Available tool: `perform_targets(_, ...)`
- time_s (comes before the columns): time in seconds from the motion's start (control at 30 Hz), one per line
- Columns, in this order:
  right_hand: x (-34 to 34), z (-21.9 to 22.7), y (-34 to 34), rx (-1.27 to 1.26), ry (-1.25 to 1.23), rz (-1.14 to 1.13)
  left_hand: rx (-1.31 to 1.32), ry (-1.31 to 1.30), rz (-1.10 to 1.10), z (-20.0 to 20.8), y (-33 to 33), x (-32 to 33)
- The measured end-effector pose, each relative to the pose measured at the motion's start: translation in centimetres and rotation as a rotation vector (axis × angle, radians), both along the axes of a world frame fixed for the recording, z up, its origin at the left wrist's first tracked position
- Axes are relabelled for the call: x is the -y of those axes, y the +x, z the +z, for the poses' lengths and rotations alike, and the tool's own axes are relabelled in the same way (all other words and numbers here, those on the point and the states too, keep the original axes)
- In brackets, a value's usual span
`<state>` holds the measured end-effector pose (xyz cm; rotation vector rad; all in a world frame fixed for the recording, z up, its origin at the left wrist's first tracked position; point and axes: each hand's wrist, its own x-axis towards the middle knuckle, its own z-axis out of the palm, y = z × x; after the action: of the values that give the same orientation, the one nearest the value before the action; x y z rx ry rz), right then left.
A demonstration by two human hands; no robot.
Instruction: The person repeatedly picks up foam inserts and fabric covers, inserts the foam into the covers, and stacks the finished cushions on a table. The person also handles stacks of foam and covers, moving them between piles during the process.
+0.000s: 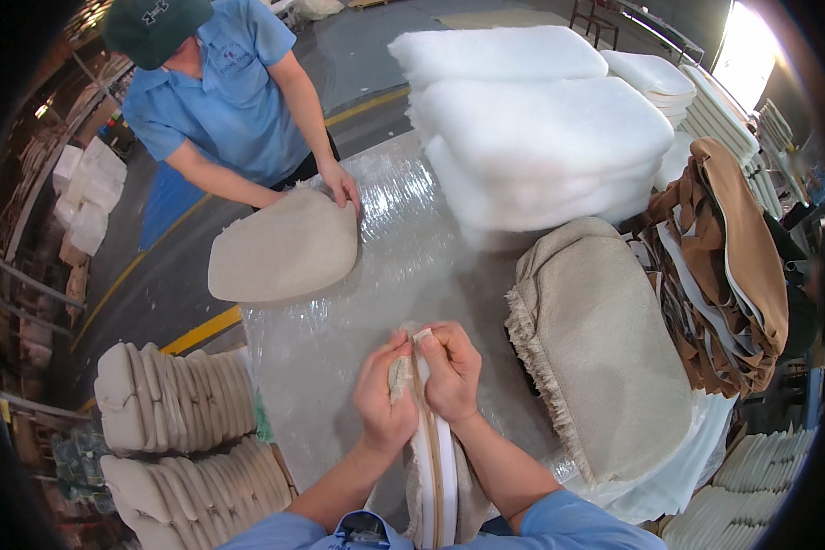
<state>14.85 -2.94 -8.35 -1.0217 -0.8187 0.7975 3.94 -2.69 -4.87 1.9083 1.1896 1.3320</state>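
Observation:
A beige cushion cover point(470, 500) stands on edge against my body, its long opening turned up. Tan strips that look like zipper tape run along that opening, with white showing between them. My left hand point(382, 392) is closed on the left edge of the cover near its far end. Right beside it, my right hand point(451, 370) pinches the other edge, thumb on top. The two fists almost touch at the far tip. What lies under my fingers is hidden.
Before me is a plastic-wrapped table point(339, 367). Across it, a co-worker point(238, 101) handles a beige cushion point(289, 247). White fibre pads point(550, 128) are piled at the far right; beige covers point(605, 348) and brown fabric point(752, 247) lie nearer. Finished-looking cushions point(174, 399) stand in rows at left.

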Motion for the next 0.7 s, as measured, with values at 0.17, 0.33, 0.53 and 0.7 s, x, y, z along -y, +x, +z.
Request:
perform_targets(0.17, -1.1, 0.5, 0.0, 0.0, 0.036, 0.04, 0.018, -0.028, 0.012, 0.3, -0.1, -0.4)
perform_targets(0.33, -1.7, 0.6, 1.2, 0.034, 0.031, 0.208, -0.012, -0.032, 0.024, 0.9, 0.0, -0.5)
perform_targets(0.53, -0.9, 0.3, 1.1, 0.029, 0.0, 0.128, 0.029, 0.025, 0.081, 0.3, 0.8, -0.1)
perform_targets(0.7, 0.4, -0.1, 0.9, 0.064, 0.021, 0.043, 0.007, 0.053, 0.048, 0.3, 0.6, 0.7)
